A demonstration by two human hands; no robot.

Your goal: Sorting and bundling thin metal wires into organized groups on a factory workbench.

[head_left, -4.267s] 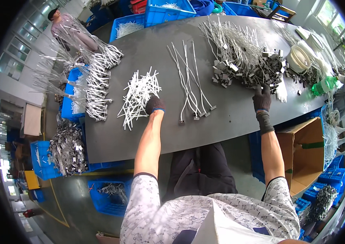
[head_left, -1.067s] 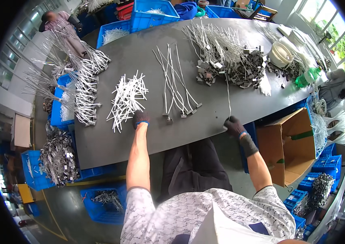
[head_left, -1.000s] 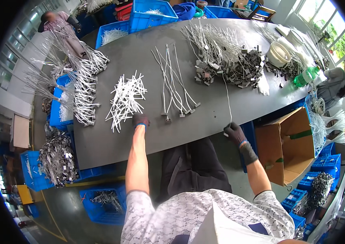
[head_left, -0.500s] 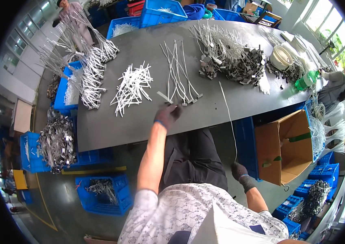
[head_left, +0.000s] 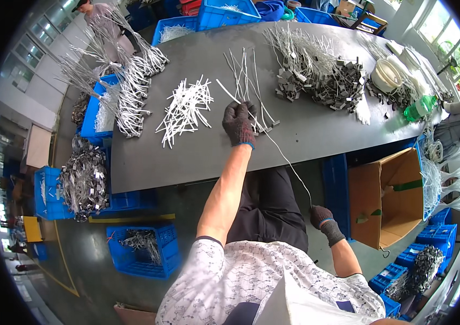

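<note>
My left hand [head_left: 239, 122], in a dark knitted glove, is closed over the table. A short white tube [head_left: 226, 91] sticks out of its fist toward the upper left. A thin pale wire [head_left: 282, 154] runs from this fist down over the table edge to my right hand [head_left: 324, 216]. That hand, also gloved, is closed on the wire low beside my right thigh. Whether the wire enters the tube is hidden by the left fingers. Several wires [head_left: 257, 81] with small grey end blocks [head_left: 265, 128] lie just beyond and beside the left hand.
Loose white tubes [head_left: 186, 111] lie left on the grey table [head_left: 186, 162]. Grey-ended wires [head_left: 322, 81] are heaped right, near a white tub [head_left: 386, 76] and green bottle [head_left: 419, 109]. A cardboard box [head_left: 368, 200] stands right. Bundles [head_left: 132, 97] hang over the table's left edge.
My left hand has moved right and farther over the table with the white tube. The wire's far end, lying free on the table before, now meets the left hand. The right hand stays low.
</note>
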